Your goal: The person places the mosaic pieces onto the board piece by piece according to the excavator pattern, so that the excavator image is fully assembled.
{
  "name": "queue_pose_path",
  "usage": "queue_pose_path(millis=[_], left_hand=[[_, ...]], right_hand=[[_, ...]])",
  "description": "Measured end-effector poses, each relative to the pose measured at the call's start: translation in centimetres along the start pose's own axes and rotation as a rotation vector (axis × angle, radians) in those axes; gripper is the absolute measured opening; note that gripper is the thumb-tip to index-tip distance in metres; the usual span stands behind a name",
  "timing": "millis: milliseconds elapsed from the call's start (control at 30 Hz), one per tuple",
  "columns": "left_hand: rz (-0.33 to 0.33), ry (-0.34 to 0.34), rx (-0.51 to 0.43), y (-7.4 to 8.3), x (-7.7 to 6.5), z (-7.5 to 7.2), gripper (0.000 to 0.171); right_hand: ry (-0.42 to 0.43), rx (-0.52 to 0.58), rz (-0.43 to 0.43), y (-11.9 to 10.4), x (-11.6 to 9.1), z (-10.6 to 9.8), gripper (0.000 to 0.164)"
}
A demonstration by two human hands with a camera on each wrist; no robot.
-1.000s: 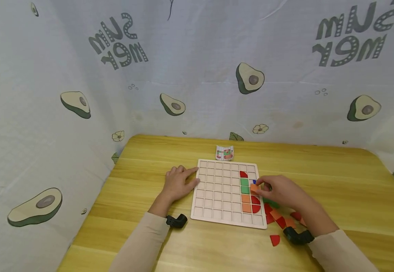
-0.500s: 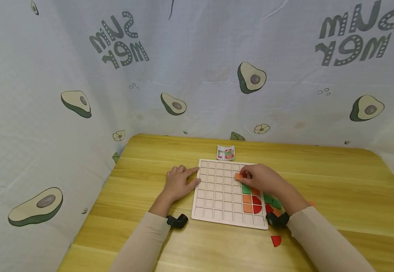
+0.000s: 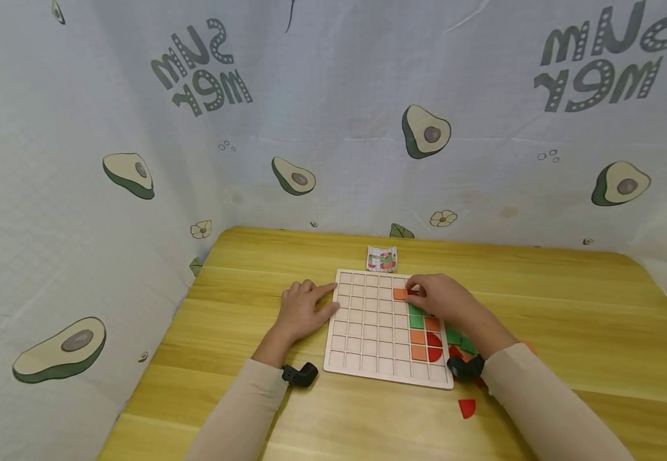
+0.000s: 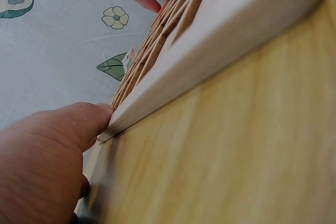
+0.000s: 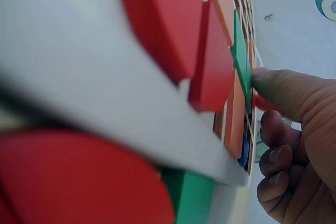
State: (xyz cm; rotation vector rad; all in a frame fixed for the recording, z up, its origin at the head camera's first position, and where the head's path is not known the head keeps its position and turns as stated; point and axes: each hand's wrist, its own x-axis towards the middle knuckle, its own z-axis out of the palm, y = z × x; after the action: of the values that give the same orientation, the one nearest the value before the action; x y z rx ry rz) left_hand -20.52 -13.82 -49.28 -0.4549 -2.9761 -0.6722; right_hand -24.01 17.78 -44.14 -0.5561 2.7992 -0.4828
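Note:
My left hand rests at the left edge of the wooden grid board, its index finger and thumb touching the rim. In the left wrist view, the left thumb meets the board's corner. Over the board's upper right, my right hand pinches an orange square tile at its right edge, the tile lying in a cell. Just below are green tiles, partly under the fingers. Orange tiles and red quarter-circle tiles fill cells lower down. A blue piece shows in the right wrist view.
A small pattern card stands behind the board. Loose green tiles and others lie right of the board, partly under the right wrist. One red quarter-circle tile lies nearer the front. A printed cloth hangs behind the table.
My right hand has carried the orange tile leftward and up the board, from the right-hand columns into a cell left of the red piece. My left hand stays in place.

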Motion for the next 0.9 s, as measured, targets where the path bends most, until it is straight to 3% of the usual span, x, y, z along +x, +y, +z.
queue_pose_path(millis=[500, 900], left_hand=[[0.002, 0.002, -0.009, 0.1, 0.0, 0.0, 0.051], [-0.003, -0.005, 0.002, 0.0, 0.1, 0.1, 0.052]], right_hand=[[0.045, -0.023, 0.046, 0.5, -0.6, 0.0, 0.036], [0.051, 0.002, 0.063, 0.9, -1.4, 0.2, 0.03]])
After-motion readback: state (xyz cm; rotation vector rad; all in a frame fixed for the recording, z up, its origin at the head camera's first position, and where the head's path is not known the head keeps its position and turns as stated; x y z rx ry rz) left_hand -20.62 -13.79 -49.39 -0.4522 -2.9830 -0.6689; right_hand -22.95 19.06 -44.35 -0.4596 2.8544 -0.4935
